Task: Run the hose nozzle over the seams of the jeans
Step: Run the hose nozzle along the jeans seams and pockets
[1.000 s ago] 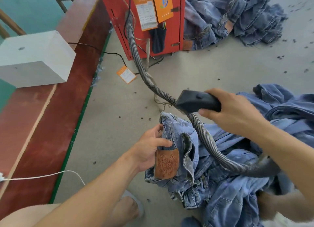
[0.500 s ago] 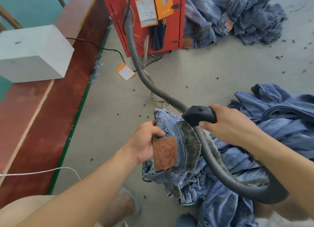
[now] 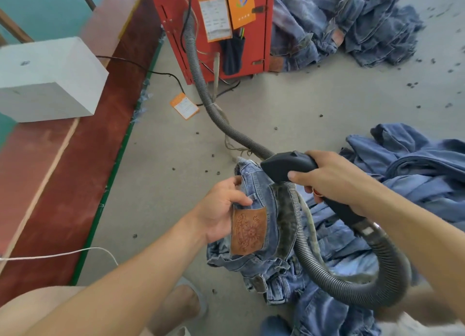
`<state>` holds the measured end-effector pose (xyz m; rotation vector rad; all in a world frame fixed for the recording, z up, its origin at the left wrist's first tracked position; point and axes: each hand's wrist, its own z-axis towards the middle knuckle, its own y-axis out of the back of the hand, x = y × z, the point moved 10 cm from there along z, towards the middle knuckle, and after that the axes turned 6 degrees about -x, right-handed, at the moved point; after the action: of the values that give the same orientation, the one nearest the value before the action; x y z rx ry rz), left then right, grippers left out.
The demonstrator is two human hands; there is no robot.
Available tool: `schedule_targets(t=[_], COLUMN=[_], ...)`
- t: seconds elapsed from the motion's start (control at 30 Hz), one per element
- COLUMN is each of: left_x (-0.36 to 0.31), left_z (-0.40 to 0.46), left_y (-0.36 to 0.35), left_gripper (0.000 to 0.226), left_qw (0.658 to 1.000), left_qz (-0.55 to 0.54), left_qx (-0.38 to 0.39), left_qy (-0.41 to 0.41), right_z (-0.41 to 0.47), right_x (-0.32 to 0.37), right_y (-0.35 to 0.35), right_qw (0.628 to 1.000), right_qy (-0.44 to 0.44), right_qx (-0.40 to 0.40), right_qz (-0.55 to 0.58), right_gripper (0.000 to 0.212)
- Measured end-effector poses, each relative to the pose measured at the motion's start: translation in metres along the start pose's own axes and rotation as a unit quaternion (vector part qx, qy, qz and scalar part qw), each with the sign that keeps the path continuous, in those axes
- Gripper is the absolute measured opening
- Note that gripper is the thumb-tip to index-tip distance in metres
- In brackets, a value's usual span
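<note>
The right hand [image 3: 334,182] holds in its grip the black hose nozzle [image 3: 286,167], at the middle right of the frame. Its tip touches the waistband of the faded blue jeans [image 3: 259,225], which the left hand [image 3: 221,212] pinches beside a brown leather patch [image 3: 248,231].

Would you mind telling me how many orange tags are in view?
3: two tags hang on the red machine, one tag lies on the floor beside it. Others may be hidden.
</note>
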<state>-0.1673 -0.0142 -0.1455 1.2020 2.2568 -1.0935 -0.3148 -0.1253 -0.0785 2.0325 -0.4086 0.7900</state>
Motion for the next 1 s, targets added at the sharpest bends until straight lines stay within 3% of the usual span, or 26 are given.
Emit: schedule_targets(t=[0.1,0.2,0.3,0.47,0.63,0.77,1.0], left_x=[-0.003,-0.006,-0.002,0.002,-0.009,-0.010,-0.015], left_z=[0.000,0.002,-0.002,-0.002,0.005,0.007,0.010], left_y=[0.001,0.004,-0.004,-0.008,0.013,0.013,0.020], left_gripper=[0.044,0.047,0.053,0.052,0.048,0.042,0.061], left_qw=[1.000,1.000,1.000,1.000,0.998,0.997,0.999], left_qz=[0.004,-0.002,-0.004,-0.008,-0.043,-0.054,-0.020], left_qx=[-0.003,-0.005,0.021,0.028,-0.046,-0.054,-0.045], left_qy=[-0.003,-0.003,0.007,0.010,0.010,0.012,0.008], right_z=[-0.003,-0.013,-0.009,0.004,-0.018,-0.015,0.007], right_x=[-0.007,-0.009,-0.006,0.002,0.010,0.001,-0.009], right_y=[0.014,0.013,0.007,0.021,0.021,0.001,-0.006], right_qw=[0.999,0.995,0.983,0.996,0.982,0.977,0.992], right_qy=[0.005,0.042,0.054,0.042,0.116,0.098,0.074], right_qx=[0.013,0.051,0.022,-0.035,0.041,0.070,0.058], right_qz=[0.034,-0.076,-0.174,-0.074,-0.144,-0.178,-0.084], right_gripper=[0.014,0.013,0.016,0.016,0.015,0.015,0.013])
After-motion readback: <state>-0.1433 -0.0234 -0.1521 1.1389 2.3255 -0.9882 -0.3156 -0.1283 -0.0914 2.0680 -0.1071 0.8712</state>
